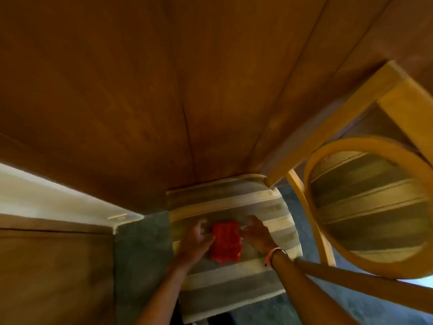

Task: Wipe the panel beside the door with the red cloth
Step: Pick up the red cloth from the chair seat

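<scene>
A: Panelling (pixel 145 85), brown wood with vertical seams, fills the whole upper part of the view. Which strip of it sits beside the door I cannot tell from here.

B: And below it?

A: A striped cushioned seat (pixel 234 280) runs down the middle, pale and grey bands, standing on a dark floor (pixel 140 254). To the right is a light wooden chair (pixel 365 202) with an oval striped back, tilted in the wide lens. At lower left there is another wooden surface (pixel 54 273) with a pale ledge (pixel 58 195) above it.

B: Where is the red cloth?

A: Red cloth (pixel 226 242) lies bunched on the striped seat, well below the panelling and apart from it, between the two hands.

B: How are the hands set?

A: The left hand (pixel 195 240) is at the cloth's left edge, fingers curled and touching it. The right hand (pixel 256 233) is at the upper right corner, fingers loosely spread; whether they pinch the fabric is lost in blur. A pale wristband (pixel 273 254) circles the right wrist.
</scene>
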Demonstrator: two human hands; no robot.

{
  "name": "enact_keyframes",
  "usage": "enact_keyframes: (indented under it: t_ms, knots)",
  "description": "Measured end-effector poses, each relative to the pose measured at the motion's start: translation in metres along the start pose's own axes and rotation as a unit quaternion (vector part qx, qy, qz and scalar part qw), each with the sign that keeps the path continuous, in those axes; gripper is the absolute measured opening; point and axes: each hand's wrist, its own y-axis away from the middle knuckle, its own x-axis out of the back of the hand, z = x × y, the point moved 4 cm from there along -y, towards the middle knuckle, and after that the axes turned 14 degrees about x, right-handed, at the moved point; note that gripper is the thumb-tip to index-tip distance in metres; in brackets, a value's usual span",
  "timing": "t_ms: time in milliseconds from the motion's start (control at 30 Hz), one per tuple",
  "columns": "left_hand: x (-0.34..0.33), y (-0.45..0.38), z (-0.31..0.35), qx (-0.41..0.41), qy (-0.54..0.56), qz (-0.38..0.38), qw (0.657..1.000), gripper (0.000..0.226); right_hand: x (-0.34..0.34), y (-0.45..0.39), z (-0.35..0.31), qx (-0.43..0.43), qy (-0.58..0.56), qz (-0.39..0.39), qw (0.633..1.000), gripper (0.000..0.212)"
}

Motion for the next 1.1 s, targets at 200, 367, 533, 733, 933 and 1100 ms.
enact_keyframes:
  t_ms: [200, 367, 533, 733, 933, 1100]
  knots:
    - [-0.063, -0.055, -0.055, 0.107, 0.043, 0.0, 0.993, 0.049, -0.038, -0.024, 0.087, -0.133, -0.115, 0.014, 0.984, 0.021]
    - [-0.082, -0.094, -0.074, 0.163, 0.125, 0.082, 0.975, 0.043, -0.06, -0.057, 0.116, -0.117, -0.132, 0.04, 0.983, 0.031]
    - [-0.083, -0.095, -0.075, 0.181, 0.207, 0.053, 0.96, 0.026, -0.062, -0.05, 0.112, -0.113, -0.198, 0.043, 0.973, 0.029]
    - [-0.024, -0.044, -0.019, 0.063, 0.287, 0.013, 0.956, 0.027, -0.031, -0.008, 0.018, 0.003, -0.287, 0.085, 0.954, 0.026]
    - [0.079, 0.039, 0.085, -0.109, 0.278, 0.095, 0.95, 0.025, 0.013, 0.033, -0.131, 0.157, -0.331, 0.12, 0.923, 0.027]
    - [0.174, 0.133, 0.156, -0.261, 0.313, 0.12, 0.905, 0.022, 0.042, 0.091, -0.269, 0.292, -0.34, 0.122, 0.886, 0.028]
